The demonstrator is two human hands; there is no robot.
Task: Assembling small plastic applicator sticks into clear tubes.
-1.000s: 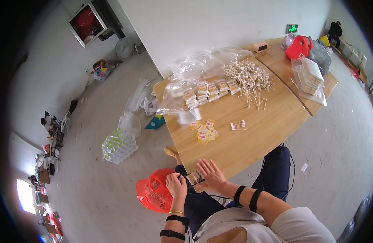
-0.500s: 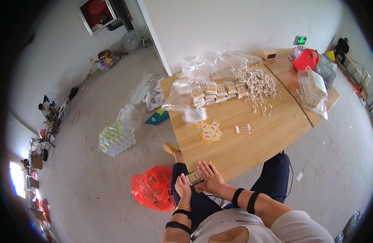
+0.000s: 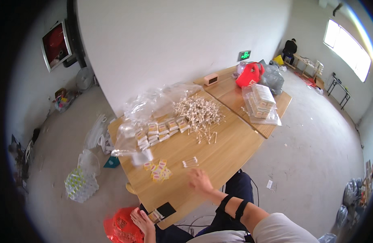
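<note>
My left hand [image 3: 142, 220] is at the table's near left corner, closed on a small clear pack of cotton swabs [image 3: 156, 216] with a printed card. Against this pack, on the tabletop, is a flat black rectangle [image 3: 166, 209]. Smeared by motion, my right hand [image 3: 200, 181] hovers over the table just short of a small row of loose cotton swabs [image 3: 190, 162]; its fingers cannot be made out clearly. To the left of that row lie scattered yellow-and-white cards [image 3: 159, 170]. Farther back is a big heap of cotton swabs [image 3: 198, 113] beside stacked filled packs [image 3: 158, 133].
Crumpled clear plastic bags [image 3: 152, 101] cover the table's far left edge. On the right section sit a small pink box-shaped clock [image 3: 211, 79], a red bag [image 3: 250, 75] and bagged white packs [image 3: 262, 99]. A red bag [image 3: 123, 227] stands on the floor beside my left hand.
My right hand has left the pack and moved forward toward the loose swab row. My left hand stays with the pack. The whole view has swung to the right.
</note>
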